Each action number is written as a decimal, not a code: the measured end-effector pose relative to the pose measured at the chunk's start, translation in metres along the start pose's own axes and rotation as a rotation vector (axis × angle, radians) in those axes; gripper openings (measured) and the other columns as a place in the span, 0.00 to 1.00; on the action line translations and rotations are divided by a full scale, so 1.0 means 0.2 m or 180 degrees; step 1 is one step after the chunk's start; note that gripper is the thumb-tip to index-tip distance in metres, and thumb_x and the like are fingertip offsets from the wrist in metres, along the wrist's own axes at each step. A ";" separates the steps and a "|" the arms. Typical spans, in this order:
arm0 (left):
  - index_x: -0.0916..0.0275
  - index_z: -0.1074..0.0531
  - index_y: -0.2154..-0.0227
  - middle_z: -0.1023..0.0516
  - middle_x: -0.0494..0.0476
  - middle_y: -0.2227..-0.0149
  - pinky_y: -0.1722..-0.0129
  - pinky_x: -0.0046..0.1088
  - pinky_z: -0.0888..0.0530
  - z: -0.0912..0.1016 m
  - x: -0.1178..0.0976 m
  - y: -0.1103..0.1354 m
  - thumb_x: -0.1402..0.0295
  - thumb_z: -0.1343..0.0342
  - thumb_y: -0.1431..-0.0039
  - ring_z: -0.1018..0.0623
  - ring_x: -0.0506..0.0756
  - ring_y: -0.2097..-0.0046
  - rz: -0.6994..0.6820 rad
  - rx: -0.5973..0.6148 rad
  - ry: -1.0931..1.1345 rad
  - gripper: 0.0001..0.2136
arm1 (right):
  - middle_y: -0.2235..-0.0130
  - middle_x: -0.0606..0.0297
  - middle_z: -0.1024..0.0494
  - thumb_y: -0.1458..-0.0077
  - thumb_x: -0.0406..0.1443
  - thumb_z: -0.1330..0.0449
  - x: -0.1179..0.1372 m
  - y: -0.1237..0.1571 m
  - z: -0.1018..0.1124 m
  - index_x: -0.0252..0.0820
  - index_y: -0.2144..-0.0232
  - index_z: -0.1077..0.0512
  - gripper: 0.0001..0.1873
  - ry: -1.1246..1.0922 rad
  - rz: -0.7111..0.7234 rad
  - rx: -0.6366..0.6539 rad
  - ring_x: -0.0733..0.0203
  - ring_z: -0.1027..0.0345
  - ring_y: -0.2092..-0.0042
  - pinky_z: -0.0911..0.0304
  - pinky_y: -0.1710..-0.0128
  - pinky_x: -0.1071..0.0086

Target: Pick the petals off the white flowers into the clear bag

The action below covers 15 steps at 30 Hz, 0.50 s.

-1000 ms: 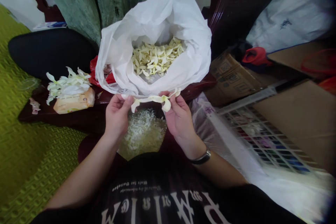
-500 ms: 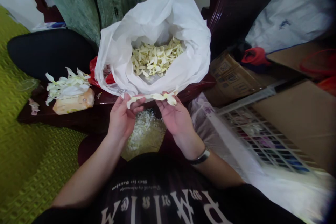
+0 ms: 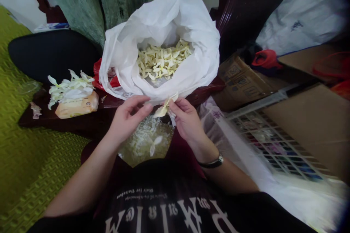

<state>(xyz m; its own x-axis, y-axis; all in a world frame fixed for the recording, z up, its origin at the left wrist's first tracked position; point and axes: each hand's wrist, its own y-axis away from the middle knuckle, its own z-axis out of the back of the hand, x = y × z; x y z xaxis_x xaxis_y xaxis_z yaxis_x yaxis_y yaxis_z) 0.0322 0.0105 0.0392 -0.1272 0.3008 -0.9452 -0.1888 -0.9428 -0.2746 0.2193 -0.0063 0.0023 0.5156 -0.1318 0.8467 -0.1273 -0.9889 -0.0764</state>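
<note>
My right hand (image 3: 188, 120) pinches a cream-white flower (image 3: 166, 107) between thumb and fingers, just in front of the bag's near edge. To its left, my left hand (image 3: 129, 116) is held with thumb and fingers apart and nothing visible in it. Below the hands, a blurred white flower (image 3: 155, 145) appears in mid-air above a heap of white petals (image 3: 144, 131) between my legs. A white plastic bag (image 3: 201, 51) stands open beyond my hands, and cream flowers (image 3: 164, 60) lie inside it.
On the dark wooden bench (image 3: 109, 107), white flowers (image 3: 69, 87) lie on an orange-and-white packet (image 3: 78, 106) at left. A red bag (image 3: 98, 74) is tucked beside the white bag. At right are a cardboard box (image 3: 243, 78) and a white wire rack (image 3: 276, 149).
My hands have turned from palms up to fingers inward. My left hand has released its flower, and a white flower now shows in mid-air below. My right hand still holds one.
</note>
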 end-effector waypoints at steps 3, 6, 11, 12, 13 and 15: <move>0.58 0.15 0.62 0.18 0.61 0.58 0.54 0.33 0.26 -0.08 -0.04 0.00 0.59 0.31 0.45 0.22 0.59 0.55 -0.0171 0.0219 -0.0023 0.11 | 0.64 0.70 0.15 0.49 0.43 0.27 -0.03 0.03 -0.03 0.51 0.64 0.17 0.09 0.0442 0.0144 0.0201 0.59 0.23 0.61 0.26 0.55 0.64; 0.57 0.14 0.64 0.19 0.58 0.61 0.55 0.32 0.27 -0.12 -0.03 0.00 0.62 0.32 0.44 0.22 0.57 0.57 -0.0103 0.0263 0.0291 0.07 | 0.60 0.69 0.14 0.48 0.43 0.28 -0.04 0.06 -0.03 0.52 0.61 0.16 0.11 0.0604 0.0237 0.0199 0.56 0.22 0.57 0.27 0.50 0.60; 0.58 0.16 0.69 0.20 0.54 0.65 0.56 0.27 0.28 -0.12 0.05 0.00 0.62 0.33 0.41 0.23 0.52 0.60 0.0014 -0.0249 0.0641 0.06 | 0.61 0.68 0.14 0.47 0.44 0.29 -0.04 0.07 -0.03 0.51 0.64 0.16 0.09 0.0462 0.0388 -0.0193 0.56 0.22 0.55 0.29 0.46 0.59; 0.60 0.18 0.70 0.20 0.53 0.67 0.59 0.26 0.28 -0.12 0.06 0.00 0.61 0.34 0.40 0.24 0.51 0.63 0.0080 -0.0387 0.0786 0.08 | 0.60 0.69 0.14 0.46 0.44 0.30 -0.05 0.07 -0.03 0.52 0.64 0.16 0.08 0.0426 0.0478 -0.0221 0.56 0.22 0.55 0.30 0.46 0.59; 0.61 0.20 0.72 0.20 0.53 0.68 0.62 0.25 0.29 -0.12 0.07 -0.01 0.60 0.34 0.40 0.25 0.50 0.66 0.0185 -0.0500 0.0989 0.10 | 0.59 0.70 0.14 0.46 0.44 0.30 -0.05 0.07 -0.03 0.52 0.64 0.17 0.07 0.0401 0.0575 -0.0226 0.57 0.23 0.54 0.30 0.46 0.60; 0.63 0.25 0.73 0.20 0.54 0.70 0.71 0.24 0.31 -0.11 0.07 -0.02 0.57 0.35 0.40 0.26 0.49 0.71 0.0487 -0.0589 0.1475 0.14 | 0.58 0.71 0.15 0.45 0.43 0.31 -0.06 0.07 -0.03 0.54 0.63 0.18 0.07 0.0387 0.0723 -0.0191 0.58 0.23 0.53 0.31 0.45 0.61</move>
<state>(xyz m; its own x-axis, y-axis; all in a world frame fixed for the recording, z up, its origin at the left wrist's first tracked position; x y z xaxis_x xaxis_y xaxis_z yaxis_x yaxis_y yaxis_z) 0.0533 0.0148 0.0224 0.3125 0.1021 -0.9444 -0.0212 -0.9932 -0.1144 0.2068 -0.0182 -0.0062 0.3628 -0.3372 0.8687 -0.2801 -0.9286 -0.2435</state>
